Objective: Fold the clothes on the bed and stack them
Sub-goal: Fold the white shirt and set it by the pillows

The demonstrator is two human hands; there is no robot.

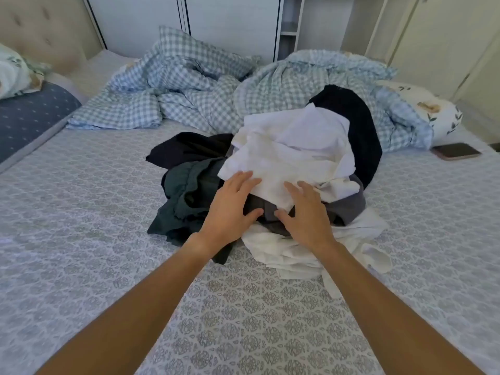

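Head view, patterned bed (pixel 81 212), rumpled checked duvet (pixel 189 85), white wardrobe doors (pixel 230 20)

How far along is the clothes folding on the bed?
Nothing looks folded or stacked yet. Both open hands, left hand and right hand, rest on the jumbled pile by the white garment. The dark green piece and black one remain.

Both hands reach over the bed (pixel 81 212) with spread fingers. The left hand (pixel 230 209) and right hand (pixel 305 215) rest on a white garment (pixel 292 147) topping the clothes pile (pixel 189 190); dark green fabric lies left of the fingers.
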